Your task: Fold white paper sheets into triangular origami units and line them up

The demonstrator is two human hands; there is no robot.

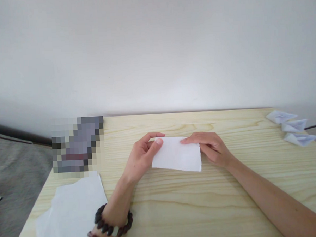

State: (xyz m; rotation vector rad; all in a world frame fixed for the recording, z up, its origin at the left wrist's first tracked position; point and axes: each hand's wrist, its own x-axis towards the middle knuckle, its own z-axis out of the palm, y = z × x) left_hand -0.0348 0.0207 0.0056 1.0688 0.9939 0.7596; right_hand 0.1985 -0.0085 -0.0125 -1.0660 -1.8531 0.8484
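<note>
A small white folded sheet of paper (177, 156) is held up above the middle of the wooden table. My left hand (144, 153) pinches its left end, thumb on the front face and fingers behind. At the upper right corner, my right hand (211, 147) grips the same paper, its index finger lying along the top edge and the other fingers partly hidden behind. The lower right edge of the paper looks slightly uneven. Dark beads circle my left wrist.
Several loose white sheets (75, 211) lie at the table's front left. Behind them is a pixelated dark flat object (81, 143). Three folded paper boats (294, 126) stand at the right edge. A pale wall (170, 54) rises behind the wooden table (184, 212).
</note>
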